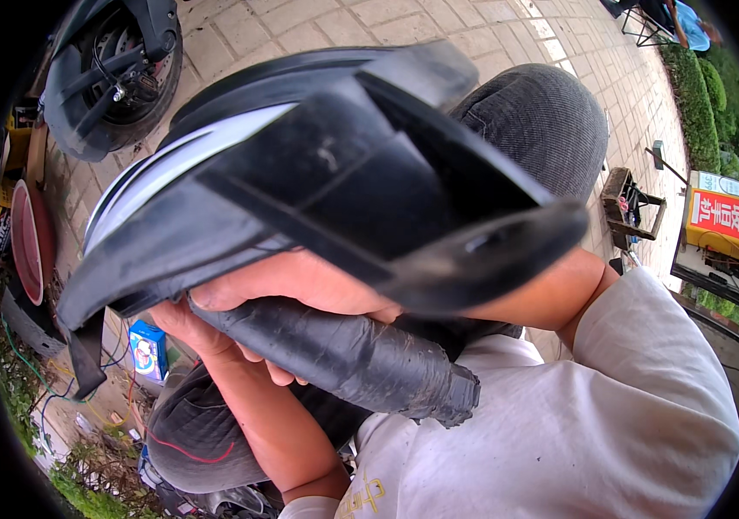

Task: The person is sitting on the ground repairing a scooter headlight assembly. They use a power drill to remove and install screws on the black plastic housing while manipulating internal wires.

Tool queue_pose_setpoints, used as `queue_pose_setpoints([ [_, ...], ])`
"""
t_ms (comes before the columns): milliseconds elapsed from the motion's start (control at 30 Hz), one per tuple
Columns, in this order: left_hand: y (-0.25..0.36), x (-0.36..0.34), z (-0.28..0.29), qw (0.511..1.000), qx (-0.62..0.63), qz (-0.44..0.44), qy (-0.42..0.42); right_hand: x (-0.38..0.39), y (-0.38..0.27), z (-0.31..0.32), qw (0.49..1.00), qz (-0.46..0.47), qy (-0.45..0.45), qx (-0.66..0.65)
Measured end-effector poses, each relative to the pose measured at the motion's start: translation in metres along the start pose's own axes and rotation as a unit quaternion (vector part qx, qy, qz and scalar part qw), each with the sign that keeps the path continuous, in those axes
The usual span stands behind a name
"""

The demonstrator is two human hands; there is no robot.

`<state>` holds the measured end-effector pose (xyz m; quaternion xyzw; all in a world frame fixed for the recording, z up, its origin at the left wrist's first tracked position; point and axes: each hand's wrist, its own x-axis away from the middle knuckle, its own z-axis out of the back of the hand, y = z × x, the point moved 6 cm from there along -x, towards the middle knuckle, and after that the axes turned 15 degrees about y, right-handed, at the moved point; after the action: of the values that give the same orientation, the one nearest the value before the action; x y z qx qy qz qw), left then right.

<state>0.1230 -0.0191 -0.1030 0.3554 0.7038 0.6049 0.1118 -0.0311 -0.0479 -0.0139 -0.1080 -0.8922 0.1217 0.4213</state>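
A black plastic vehicle body panel [300,156] with a pale glossy strip is held up before me and fills the middle of the view. Its near right edge is blurred. My right hand [296,281] is closed around a thick handle [343,359] wrapped in black tape, frayed at its free end; the panel hides the rest of this tool. Beneath the panel's left lower side, my left hand [186,327] is closed on the panel, with most of its fingers hidden. My knees are bent under both things.
At the far left stands a scooter wheel [118,78] with a brake disc. Left of me are a reddish basin [32,242], a blue box [148,350] and loose wires. A tool crate [633,206] and a yellow-and-red box [728,225] are at right, on paving.
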Motion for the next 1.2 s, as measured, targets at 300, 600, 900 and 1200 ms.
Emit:
queue_pose_setpoints([
  [300, 0.003, 0.002, -0.003, 0.997, 0.027, 0.045, 0.061, -0.012, 0.002, -0.006, 0.998, 0.046, -0.045, -0.013],
  [600, -0.003, -0.001, 0.006, 0.998, 0.039, 0.024, 0.03, -0.002, -0.003, -0.002, 1.0, -0.011, 0.019, -0.007],
  [900, 0.002, 0.001, -0.003, 0.998, 0.056, 0.02, 0.036, -0.013, 0.002, -0.003, 0.997, 0.058, -0.049, -0.024],
  [1200, -0.005, -0.001, -0.001, 0.993, 0.067, 0.08, 0.046, -0.012, 0.01, 0.004, 1.0, 0.024, -0.001, -0.016],
])
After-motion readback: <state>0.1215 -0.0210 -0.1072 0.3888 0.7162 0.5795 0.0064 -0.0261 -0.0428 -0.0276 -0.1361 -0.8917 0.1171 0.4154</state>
